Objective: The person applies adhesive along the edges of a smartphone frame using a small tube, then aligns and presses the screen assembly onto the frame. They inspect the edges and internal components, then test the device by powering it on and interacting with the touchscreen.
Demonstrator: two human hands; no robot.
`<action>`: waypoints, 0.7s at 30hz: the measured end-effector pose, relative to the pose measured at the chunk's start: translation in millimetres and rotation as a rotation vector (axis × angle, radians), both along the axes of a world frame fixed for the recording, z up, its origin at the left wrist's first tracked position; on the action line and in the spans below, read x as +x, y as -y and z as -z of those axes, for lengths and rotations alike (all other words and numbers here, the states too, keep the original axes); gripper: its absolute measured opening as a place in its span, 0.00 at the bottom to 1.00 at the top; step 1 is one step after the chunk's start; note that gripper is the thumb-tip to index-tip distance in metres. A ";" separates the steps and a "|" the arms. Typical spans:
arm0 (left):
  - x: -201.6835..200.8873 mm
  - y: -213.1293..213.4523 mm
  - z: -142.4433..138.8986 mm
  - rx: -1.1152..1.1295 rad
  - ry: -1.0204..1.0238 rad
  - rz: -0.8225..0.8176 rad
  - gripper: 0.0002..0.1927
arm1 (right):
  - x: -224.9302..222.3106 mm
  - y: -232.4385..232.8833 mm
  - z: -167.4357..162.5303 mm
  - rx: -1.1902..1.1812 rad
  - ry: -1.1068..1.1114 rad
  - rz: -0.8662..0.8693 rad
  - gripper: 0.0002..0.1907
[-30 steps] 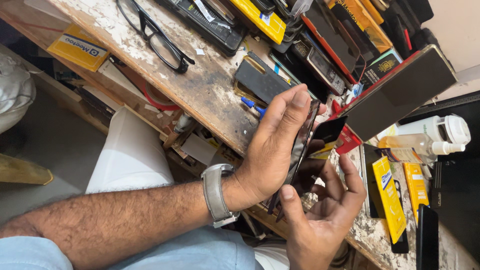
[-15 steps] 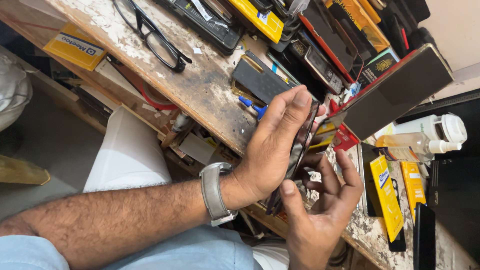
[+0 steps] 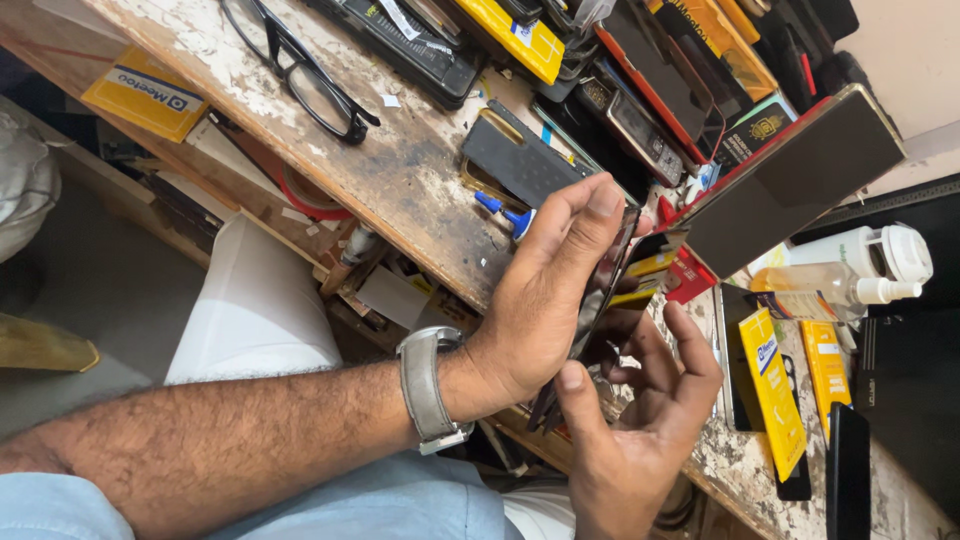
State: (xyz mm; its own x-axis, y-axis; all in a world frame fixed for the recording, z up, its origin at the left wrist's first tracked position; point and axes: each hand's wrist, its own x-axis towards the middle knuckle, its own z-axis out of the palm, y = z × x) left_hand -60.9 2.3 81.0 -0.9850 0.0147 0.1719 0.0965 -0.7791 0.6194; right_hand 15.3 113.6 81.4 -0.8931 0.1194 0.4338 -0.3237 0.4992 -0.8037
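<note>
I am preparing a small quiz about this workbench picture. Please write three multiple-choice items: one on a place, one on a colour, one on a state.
1. Where do the eyeglasses lie?
A. on the wooden bench
B. on the floor
C. in a hand

2. What colour are the caps of the small tubes?
A. red
B. blue
C. green

3. How is the thin dark phone panel held?
A. flat on the bench
B. by the left hand, right hand at its lower end
C. by nobody

Answers: 1 A, frames rest on worn wood; 2 B, caps show blue; 3 B, left fingers wrap it.
</note>
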 end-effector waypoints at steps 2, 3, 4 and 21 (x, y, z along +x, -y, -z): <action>-0.1 -0.6 -0.1 0.008 -0.004 -0.017 0.33 | 0.7 0.5 0.1 0.001 0.009 0.009 0.45; -0.2 -0.9 0.1 0.034 0.002 0.000 0.34 | 0.6 0.6 0.2 0.009 0.006 0.002 0.45; -0.6 -1.4 0.2 0.062 0.008 0.018 0.34 | 0.3 0.7 0.4 0.017 0.003 -0.003 0.45; -0.7 -4.3 1.4 0.058 0.021 0.057 0.38 | -2.7 2.3 -2.4 -0.020 0.050 -0.027 0.44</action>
